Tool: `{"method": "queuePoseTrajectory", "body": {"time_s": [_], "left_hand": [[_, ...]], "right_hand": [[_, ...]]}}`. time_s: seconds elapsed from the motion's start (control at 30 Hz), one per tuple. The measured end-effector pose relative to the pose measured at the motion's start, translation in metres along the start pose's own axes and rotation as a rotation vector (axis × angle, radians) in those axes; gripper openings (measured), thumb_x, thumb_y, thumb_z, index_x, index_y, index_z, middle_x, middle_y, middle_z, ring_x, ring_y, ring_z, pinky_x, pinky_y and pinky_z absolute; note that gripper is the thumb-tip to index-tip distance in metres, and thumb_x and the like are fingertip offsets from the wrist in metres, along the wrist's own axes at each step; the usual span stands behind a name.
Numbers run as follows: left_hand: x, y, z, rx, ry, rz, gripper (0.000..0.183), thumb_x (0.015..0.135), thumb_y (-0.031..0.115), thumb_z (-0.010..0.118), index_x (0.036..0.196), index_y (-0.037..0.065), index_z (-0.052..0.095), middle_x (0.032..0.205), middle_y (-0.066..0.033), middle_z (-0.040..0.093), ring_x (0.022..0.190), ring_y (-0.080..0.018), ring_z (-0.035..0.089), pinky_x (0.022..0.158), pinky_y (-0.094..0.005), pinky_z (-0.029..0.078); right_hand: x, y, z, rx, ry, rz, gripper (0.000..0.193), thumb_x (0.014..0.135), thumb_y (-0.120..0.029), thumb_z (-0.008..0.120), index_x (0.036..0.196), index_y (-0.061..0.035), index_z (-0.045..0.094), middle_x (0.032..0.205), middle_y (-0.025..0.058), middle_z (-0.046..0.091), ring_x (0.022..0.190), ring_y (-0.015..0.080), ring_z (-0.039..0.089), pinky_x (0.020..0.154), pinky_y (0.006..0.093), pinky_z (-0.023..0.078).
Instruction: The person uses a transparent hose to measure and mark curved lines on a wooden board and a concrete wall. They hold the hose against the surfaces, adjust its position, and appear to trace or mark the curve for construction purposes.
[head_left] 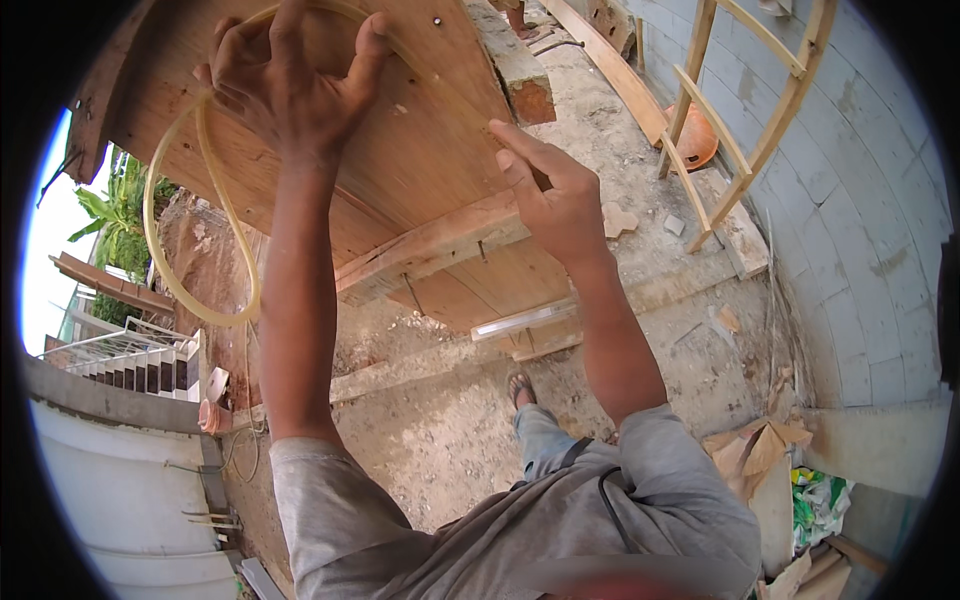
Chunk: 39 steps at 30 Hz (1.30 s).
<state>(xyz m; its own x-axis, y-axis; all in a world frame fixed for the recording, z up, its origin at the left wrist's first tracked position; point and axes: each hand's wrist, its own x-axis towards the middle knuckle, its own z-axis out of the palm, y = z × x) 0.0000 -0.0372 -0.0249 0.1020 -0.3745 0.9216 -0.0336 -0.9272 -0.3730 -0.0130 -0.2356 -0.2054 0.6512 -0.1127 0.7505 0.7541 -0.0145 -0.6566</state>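
My left hand [300, 95] is raised in front of a plywood panel [430, 130]. Its thumb sticks out, and the other fingers curl at a clear yellowish hose [160, 240], which appears gripped there; the exact hold is partly hidden. A loop of the hose hangs beside my left forearm, and another stretch arcs across the panel above the hand. My right hand [560, 195] is at the panel's right edge, index finger and thumb stretched out and apart, other fingers folded. Nothing shows in it, and whether it touches the wood is unclear. A timber batten [440, 245] with nails runs along the panel's lower edge.
At right, a wooden ladder-like frame [745, 180] leans by a grey block wall [850, 240], near an orange helmet-like object [695, 138]. Torn brown paper [755, 450] lies lower right. Rubble covers the ground. Stairs with a railing [140, 360] stand at left. Part of another person [518, 18] shows at the top.
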Motion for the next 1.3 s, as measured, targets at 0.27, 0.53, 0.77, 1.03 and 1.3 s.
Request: {"method": "queuePoseTrajectory", "body": {"time_s": [0.27,0.53,0.77,1.03,1.3], "left_hand": [[0.007,-0.012,0.008,0.0,0.079,0.103,0.064,0.083,0.064,0.077,0.13,0.023,0.065,0.128,-0.0092,0.037,0.131,-0.0346,0.035,0.113,-0.0516,0.029],[0.002,0.003,-0.003,0.057,0.013,0.035,0.063,0.086,0.025,0.081,0.144,0.015,0.059,0.142,-0.0154,0.044,0.144,-0.0386,0.033,0.12,-0.0532,0.028],[0.002,-0.003,0.019,-0.137,0.174,0.074,0.057,0.091,0.025,0.078,0.144,0.014,0.059,0.144,-0.0183,0.042,0.146,-0.0387,0.031,0.119,-0.0516,0.029],[0.004,-0.004,0.001,0.148,0.087,0.167,0.072,0.087,0.046,0.079,0.149,0.019,0.053,0.146,-0.0162,0.042,0.145,-0.0373,0.033,0.119,-0.0565,0.028],[0.005,-0.009,0.002,0.269,0.098,0.204,0.08,0.084,0.049,0.081,0.152,0.019,0.05,0.148,-0.0163,0.042,0.145,-0.0379,0.034,0.118,-0.0579,0.031]], "right_hand": [[-0.009,0.019,-0.006,-0.252,-0.04,-0.031,0.041,0.09,-0.004,0.066,0.128,-0.015,0.073,0.08,0.0064,0.064,0.067,0.0249,0.062,0.061,0.0379,0.052],[-0.015,0.015,0.015,-0.305,0.036,-0.05,0.037,0.093,-0.002,0.065,0.127,-0.0127,0.074,0.081,0.0097,0.067,0.068,0.0194,0.066,0.064,0.032,0.054],[-0.017,0.011,0.027,-0.25,0.026,-0.047,0.038,0.093,-0.001,0.066,0.128,-0.0127,0.073,0.082,0.0089,0.068,0.068,0.0213,0.066,0.062,0.0332,0.053],[-0.012,0.008,0.03,-0.221,0.047,-0.059,0.037,0.092,0.0,0.067,0.127,-0.0102,0.074,0.081,0.0095,0.067,0.067,0.0217,0.065,0.061,0.0332,0.052],[-0.011,0.009,0.031,-0.216,0.064,-0.068,0.035,0.093,-0.001,0.067,0.125,-0.0093,0.074,0.081,0.0098,0.067,0.067,0.0217,0.064,0.06,0.0331,0.051]]}}
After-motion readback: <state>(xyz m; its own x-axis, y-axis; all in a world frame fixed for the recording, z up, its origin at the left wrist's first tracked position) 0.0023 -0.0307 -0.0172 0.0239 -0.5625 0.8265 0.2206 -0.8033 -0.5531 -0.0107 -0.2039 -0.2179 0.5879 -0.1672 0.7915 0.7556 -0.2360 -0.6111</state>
